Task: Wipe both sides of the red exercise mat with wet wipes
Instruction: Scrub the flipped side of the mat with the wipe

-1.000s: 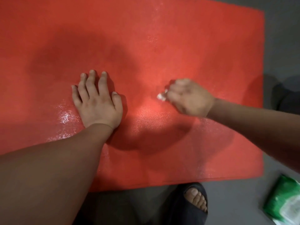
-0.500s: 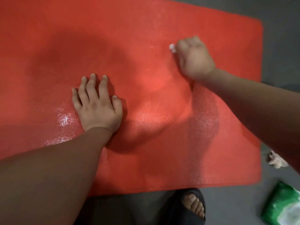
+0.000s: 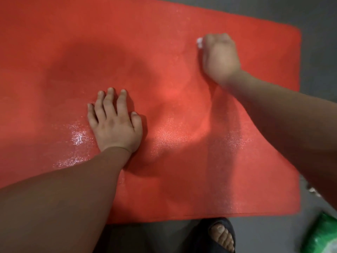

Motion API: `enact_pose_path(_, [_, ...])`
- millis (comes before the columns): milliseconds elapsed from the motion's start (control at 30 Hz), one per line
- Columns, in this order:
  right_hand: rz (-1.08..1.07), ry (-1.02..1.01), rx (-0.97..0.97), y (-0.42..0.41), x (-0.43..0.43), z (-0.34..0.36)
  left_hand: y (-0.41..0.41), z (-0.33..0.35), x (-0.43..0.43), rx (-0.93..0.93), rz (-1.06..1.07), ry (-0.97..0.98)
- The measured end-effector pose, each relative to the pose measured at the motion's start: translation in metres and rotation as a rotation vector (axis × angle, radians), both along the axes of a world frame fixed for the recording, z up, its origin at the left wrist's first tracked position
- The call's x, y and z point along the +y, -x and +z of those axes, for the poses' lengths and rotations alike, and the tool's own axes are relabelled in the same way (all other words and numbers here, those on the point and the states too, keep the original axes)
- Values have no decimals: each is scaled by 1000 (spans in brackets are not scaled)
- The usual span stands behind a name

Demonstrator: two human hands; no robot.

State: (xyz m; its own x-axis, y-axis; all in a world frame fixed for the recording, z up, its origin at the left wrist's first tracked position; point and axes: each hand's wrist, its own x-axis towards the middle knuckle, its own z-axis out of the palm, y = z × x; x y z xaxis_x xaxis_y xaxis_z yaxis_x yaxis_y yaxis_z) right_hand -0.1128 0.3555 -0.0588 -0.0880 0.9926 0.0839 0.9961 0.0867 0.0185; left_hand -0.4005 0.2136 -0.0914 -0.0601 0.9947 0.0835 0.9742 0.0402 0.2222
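Grey floor (image 3: 255, 238) lies nearest, and on it, below and to the right of the left wrist, a bare foot (image 3: 222, 234) sits in a dark slipper (image 3: 202, 238) just off the near edge of the mat. Well to the right of that foot, under the right forearm, lies a green pack of wipes (image 3: 322, 234), blurred and cut by the corner of the view. A small crumpled white scrap (image 3: 312, 190) shows on the floor just beside the right forearm; too little of it is visible to tell what it is. The red exercise mat (image 3: 182, 189) is spread flat on the floor and fills most of the view, running out past the left side, with both hands on top of it. The left hand (image 3: 114, 125) rests palm down on the mat, its fingers straight and slightly spread and pointing away from the person, holding nothing. Just to the left of this hand a glistening patch (image 3: 77, 137) catches the light, and a fainter sheen (image 3: 167, 132) lies just to its right. Farther off and to the right, well apart from the left hand, the right hand (image 3: 220, 57) is curled into a fist, knuckles up, pressed down on the mat near its far right corner. A white wet wipe (image 3: 199, 42) is bunched inside that fist, only a small bit poking out at the hand's far left side, against the mat.
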Motion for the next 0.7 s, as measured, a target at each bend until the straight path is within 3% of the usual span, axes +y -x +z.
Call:
enact_pose_path(67, [-295,-48,19,6,6,-3,0,0,0,5,-6,-2])
enact_pose_path(100, [-297,-44,43,23,4,-4,0,0,0,7,-5,-2])
enact_pose_path(133, [-219,-19,88,45,-3,-3,0,0,0,7,-3,0])
enact_pose_path(200, [155,67,219,79,-20,-5,0,0,1,3,-2,-2])
enact_pose_path(267, [564,142,186,86,-33,-4,0,0,1,11,-5,-8])
enact_pose_path(300, [651,125,145,76,-28,0,0,0,0,10,-6,-9])
enact_pose_path(367, [474,43,86,49,-4,0,0,1,0,0,0,-9])
enact_pose_path(467, [-194,-39,11,2,26,0,-1,3,1,-10,4,1])
enact_pose_path(533, [-333,-57,20,11,25,-2,0,4,2,-19,4,16])
enact_pose_path(600, [-98,-21,112,46,13,-3,0,4,2,-26,0,24])
enact_pose_path(700, [490,119,150,66,-14,-5,1,4,2,-31,1,17])
